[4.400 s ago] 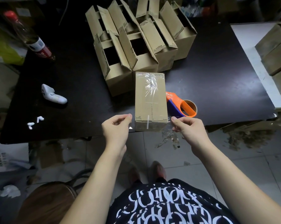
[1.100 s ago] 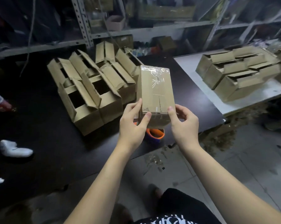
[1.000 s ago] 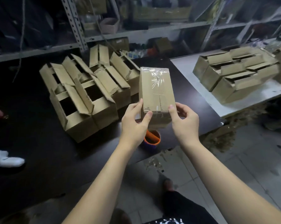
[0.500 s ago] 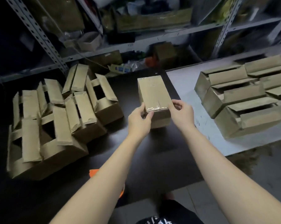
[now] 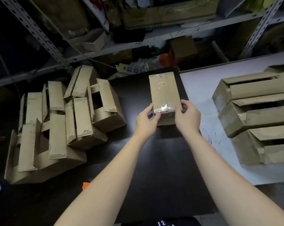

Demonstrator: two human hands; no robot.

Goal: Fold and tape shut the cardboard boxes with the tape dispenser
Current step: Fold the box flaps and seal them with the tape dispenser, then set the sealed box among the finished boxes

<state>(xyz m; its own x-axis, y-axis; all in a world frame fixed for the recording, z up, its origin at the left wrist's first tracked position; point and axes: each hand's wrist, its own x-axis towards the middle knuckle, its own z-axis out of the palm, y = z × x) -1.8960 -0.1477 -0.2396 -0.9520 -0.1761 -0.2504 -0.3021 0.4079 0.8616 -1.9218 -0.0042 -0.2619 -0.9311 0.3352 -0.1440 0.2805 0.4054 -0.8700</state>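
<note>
Several open boxes [image 5: 82,121] with their flaps up sit piled on the left of the black table [image 5: 162,168]. More boxes [image 5: 255,115] are stacked on the white table [image 5: 201,88] to the right, with a cluttered metal shelf [image 5: 40,35] behind. Printed marks on the flaps are too small to read. The taped box [image 5: 165,90] is at the far end of the black table between both hands. The left hand [image 5: 145,123] and right hand [image 5: 187,119] each grip a near corner, fingers curled round it.
</note>
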